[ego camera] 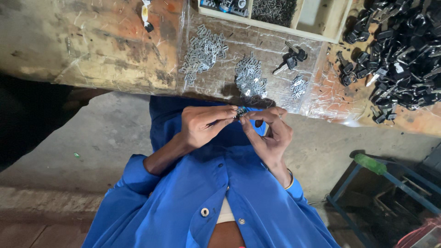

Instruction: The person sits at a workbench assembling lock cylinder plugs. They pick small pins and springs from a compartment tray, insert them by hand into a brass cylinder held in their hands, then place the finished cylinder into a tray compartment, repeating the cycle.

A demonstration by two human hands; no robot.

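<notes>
Workshop: worn bench (pixel 92 41) strewn with metal parts (pixel 202 53) and keys (pixel 404 50).

shirt (pixel 257 197): bright blue | metal pieces (pixel 250 76): silver | key heads (pixel 404 41): black | bench (pixel 101 41): worn brown-orange

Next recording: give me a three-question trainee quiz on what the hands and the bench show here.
1. True or false: both hands meet on one small metal part held in front of the blue shirt.
2. Where is the big pile of black-headed keys? A) at the bench's right end B) on the floor C) in the wooden tray
3. Fill in: the small silvery pieces lie in heaps on a sheet of clear ____.

Key: 1 true; 2 A; 3 plastic.
</notes>
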